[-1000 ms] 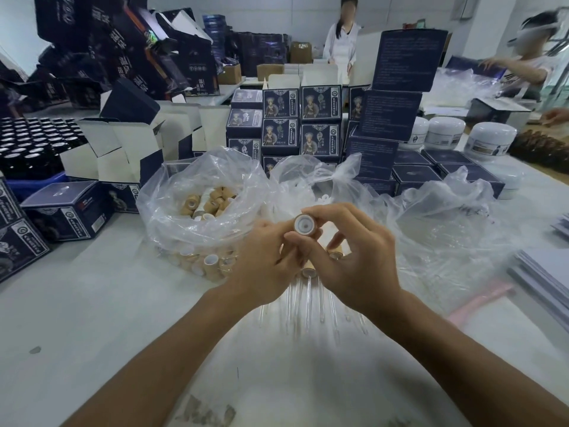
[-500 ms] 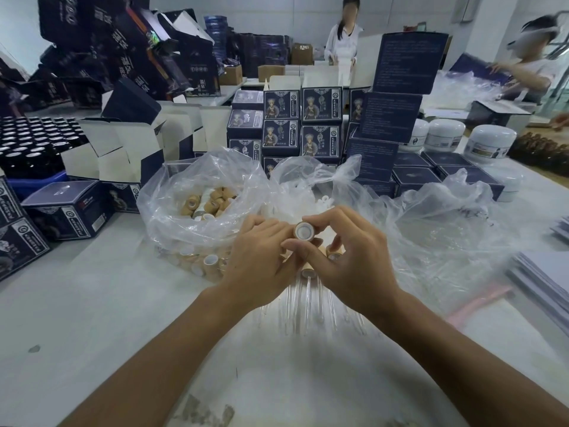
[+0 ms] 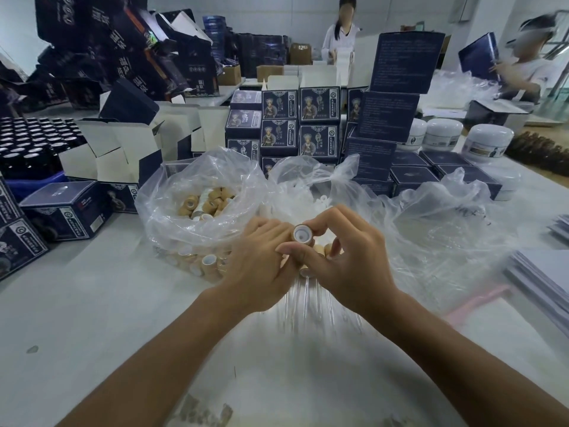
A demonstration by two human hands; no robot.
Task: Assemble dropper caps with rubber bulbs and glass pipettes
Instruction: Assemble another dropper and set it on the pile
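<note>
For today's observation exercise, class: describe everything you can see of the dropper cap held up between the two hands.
The dropper cap is a small round collar, tan and wood-like outside, with a white lining and a small dark hole at its centre. Its open end is tilted up toward the camera. It sits above the clear glass pipettes, in front of the plastic bags. The right hand pinches it with thumb and forefinger; the left hand meets it from the left, its grip hidden.

White table (image 3: 77,318) is carrying clear bags of caps (image 3: 197,211) at centre, dark boxes (image 3: 66,211) at left, white jars (image 3: 488,143) upper right.
</note>
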